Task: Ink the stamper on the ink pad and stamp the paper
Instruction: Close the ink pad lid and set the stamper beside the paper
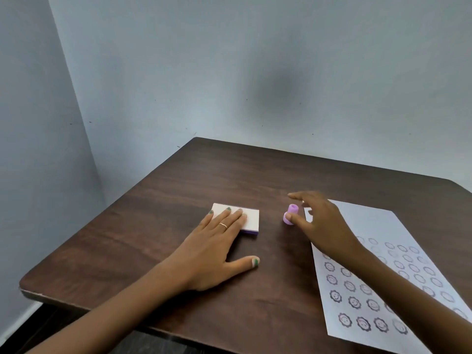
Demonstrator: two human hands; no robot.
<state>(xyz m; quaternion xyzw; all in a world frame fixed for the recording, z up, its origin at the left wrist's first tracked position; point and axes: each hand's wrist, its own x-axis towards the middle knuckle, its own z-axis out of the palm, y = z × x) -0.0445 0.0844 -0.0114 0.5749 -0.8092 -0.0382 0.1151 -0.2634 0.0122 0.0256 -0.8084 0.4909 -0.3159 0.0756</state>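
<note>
**Dark wood surface, lilac stamper standing upright**

Dark brown wood-grain laminate covers the surface (178, 180), which has rounded corners and sits in a corner of pale blue-grey painted walls (255, 72) flecked with small marks.

At about 9 o'clock from the centre lies the ink pad (251, 219), a flat rectangular case with a white lid, closed, and a purple edge along its near side. The left hand (217, 249) rests flat on it, fingers spread and extended over the lid, thumb out on the wood; it grips nothing.

Just beside the pad, toward 3 o'clock, stands the stamper (290, 213), a small smooth lilac plastic cylinder with a wider base and narrower cap. Its long axis is near vertical, cap up. The right hand (324, 223) is open around it, thumb touching its base, index finger arched above the cap, not closed on it.

At 4 o'clock lies the white paper (370, 221), its long edge running away from the viewer, printed with rows of round smiling flower stamps.
</note>
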